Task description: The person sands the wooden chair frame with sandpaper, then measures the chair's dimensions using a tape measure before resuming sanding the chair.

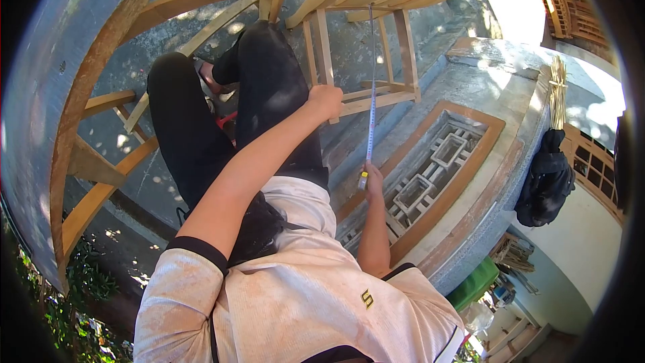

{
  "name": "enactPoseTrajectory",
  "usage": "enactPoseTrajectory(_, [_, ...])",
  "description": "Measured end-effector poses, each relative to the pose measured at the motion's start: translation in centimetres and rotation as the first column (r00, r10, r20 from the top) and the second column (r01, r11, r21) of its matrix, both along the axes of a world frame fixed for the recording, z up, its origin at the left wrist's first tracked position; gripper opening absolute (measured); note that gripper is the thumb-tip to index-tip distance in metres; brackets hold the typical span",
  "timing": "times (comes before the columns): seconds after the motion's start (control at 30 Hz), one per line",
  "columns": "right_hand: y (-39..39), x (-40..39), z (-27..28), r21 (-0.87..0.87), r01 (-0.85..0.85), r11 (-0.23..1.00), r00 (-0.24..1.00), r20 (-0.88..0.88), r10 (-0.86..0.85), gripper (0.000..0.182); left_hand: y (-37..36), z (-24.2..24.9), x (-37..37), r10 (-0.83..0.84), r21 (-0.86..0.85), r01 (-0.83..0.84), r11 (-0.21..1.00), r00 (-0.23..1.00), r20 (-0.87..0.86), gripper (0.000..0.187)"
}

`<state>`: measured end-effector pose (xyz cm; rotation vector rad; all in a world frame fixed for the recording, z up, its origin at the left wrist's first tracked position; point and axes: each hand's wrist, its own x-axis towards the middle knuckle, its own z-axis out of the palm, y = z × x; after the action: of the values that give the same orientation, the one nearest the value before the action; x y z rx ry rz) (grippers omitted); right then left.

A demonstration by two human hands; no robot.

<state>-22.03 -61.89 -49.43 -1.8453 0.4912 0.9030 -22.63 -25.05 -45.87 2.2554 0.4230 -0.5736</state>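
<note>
My right hand is closed around a tape measure with a yellow part on its case. Its pulled-out blade runs straight from the case, across the lower rail, to the far wooden bar of a chair frame. The frame lies tipped over, with its curved slats at the top of the view. My left hand is closed at the near end of one of the frame's wooden legs, its fingers partly hidden. Between my hands, the blade hangs in the air.
A large curved wooden piece arches along the left. To the right, a carved lattice panel in a brown frame is set along a concrete ledge. Beyond it are a black bag, a bundle of sticks and a green object.
</note>
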Motion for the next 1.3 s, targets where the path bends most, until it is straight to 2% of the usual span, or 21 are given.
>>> enactPoseTrajectory(0.07, [-1.1,-1.6,-0.9,0.021,0.012,1.000,1.000,-0.001,-0.012,0.030,-0.2,-0.3,0.1,0.001,0.002,-0.001,1.000,1.000,0.015,0.040])
enactPoseTrajectory(0.2, [-2.5,-4.7,0.1,0.097,0.010,0.995,0.989,-0.148,0.004,0.030,-0.1,-0.4,-0.1,0.007,0.004,-0.008,1.000,1.000,0.024,0.040])
enactPoseTrajectory(0.3, [-3.3,-6.8,0.1,0.140,0.113,0.984,0.959,-0.274,-0.071,0.028,0.1,-0.1,-0.1,-0.001,-0.021,0.001,1.000,1.000,0.022,0.040])
enactPoseTrajectory(0.4, [-3.9,-8.2,0.8,0.387,0.437,0.812,0.847,-0.480,-0.228,0.028,0.1,-0.1,-0.1,-0.008,-0.045,0.008,0.999,1.000,0.010,0.041])
enactPoseTrajectory(0.53, [-3.0,-6.5,1.5,0.655,0.364,0.663,0.913,-0.391,-0.115,0.027,0.1,0.0,-0.2,-0.032,-0.052,0.034,0.998,0.999,0.040,0.044])
enactPoseTrajectory(0.57, [-2.0,-5.1,1.9,0.699,0.320,0.639,0.933,-0.350,-0.085,0.026,0.2,0.1,0.0,-0.048,-0.077,0.050,0.996,0.999,0.022,0.051])
enactPoseTrajectory(0.63, [1.3,-2.3,3.6,0.775,0.198,0.600,0.977,-0.208,-0.054,0.026,-0.2,0.0,0.9,-0.011,-0.326,0.019,0.945,1.000,0.027,0.057])
enactPoseTrajectory(0.67, [3.8,-0.9,5.1,0.764,0.181,0.619,0.983,-0.149,-0.103,0.026,-0.5,0.3,1.2,0.009,-0.442,0.001,0.897,1.000,0.022,0.059])
enactPoseTrajectory(0.73, [9.6,1.9,8.3,0.743,0.155,0.651,0.980,-0.034,-0.194,0.026,-0.9,4.8,0.5,0.102,-0.612,0.031,0.790,0.978,0.181,0.065])
enactPoseTrajectory(0.8, [14.4,3.9,10.2,0.719,0.126,0.684,0.957,0.093,-0.274,0.026,-1.5,7.8,0.4,0.122,-0.753,0.102,0.650,0.964,0.236,0.062])
enactPoseTrajectory(0.87, [18.9,5.5,13.2,0.720,0.079,0.689,0.929,0.197,-0.313,0.026,-1.3,10.8,0.4,0.083,-0.686,0.179,0.705,0.940,0.331,0.065])
enactPoseTrajectory(0.9, [21.2,5.4,15.2,0.728,0.045,0.684,0.921,0.235,-0.311,0.026,-0.4,13.9,-0.2,0.073,-0.617,0.173,0.768,0.933,0.352,0.074])
enactPoseTrajectory(1.0, [26.1,5.3,18.0,0.771,0.011,0.637,0.898,0.272,-0.345,0.027,-1.0,14.2,-0.7,0.433,-0.642,-0.057,0.765,0.783,0.447,0.076])
enactPoseTrajectory(1.03, [27.3,5.4,17.8,0.795,0.016,0.606,0.890,0.265,-0.371,0.028,-0.5,14.5,-0.8,0.480,-0.656,-0.103,0.748,0.767,0.426,0.078])
enactPoseTrajectory(1.07, [28.4,5.3,17.8,0.818,0.024,0.575,0.881,0.255,-0.398,0.028,0.1,14.8,-0.7,0.504,-0.647,-0.138,0.750,0.753,0.424,0.079])
enactPoseTrajectory(1.13, [29.9,4.8,18.3,0.795,0.079,0.601,0.884,0.223,-0.411,0.027,1.3,16.0,-0.9,0.550,-0.634,-0.203,0.746,0.724,0.415,0.082])
enactPoseTrajectory(1.17, [30.6,4.4,18.6,0.782,0.118,0.611,0.882,0.201,-0.427,0.027,1.7,16.6,-1.0,0.541,-0.647,-0.182,0.741,0.731,0.415,0.079])
enactPoseTrajectory(1.23, [31.6,3.7,19.5,0.775,0.191,0.603,0.874,0.145,-0.464,0.029,2.1,16.6,-1.5,0.521,-0.562,-0.247,0.789,0.754,0.400,0.070])
enactPoseTrajectory(1.3, [31.8,3.7,19.0,0.733,0.174,0.658,0.861,0.212,-0.463,0.029,2.6,16.5,-1.8,0.498,-0.522,-0.266,0.811,0.781,0.376,0.064])
